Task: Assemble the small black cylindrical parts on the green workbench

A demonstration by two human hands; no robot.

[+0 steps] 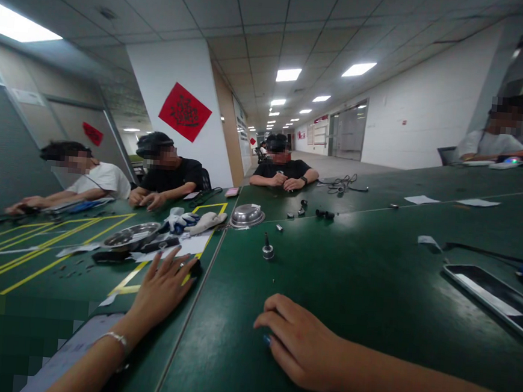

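From the head view, both hands rest on the green surface (350, 275) and neither grasps anything. The left hand (161, 288) lies flat with fingers spread, its fingertips touching a dark flat object (192, 267) at the edge of a sheet of white paper (192, 243). The right hand (302, 344) lies palm down with its fingers loosely curled on bare surface, its grip released and empty. A small metal part with an upright stem (267, 249) stands well ahead of the right hand. Beyond the left hand lie a shallow metal tray (131, 236) and a pair of work gloves (196, 221), with a round metal dish (247, 215) farther back. By my reading this is a pause between handling steps: the left hand is the one in contact, and a pick-up would need its fingers to close round the dark object. Other people sit along the far side, hands on the surface.
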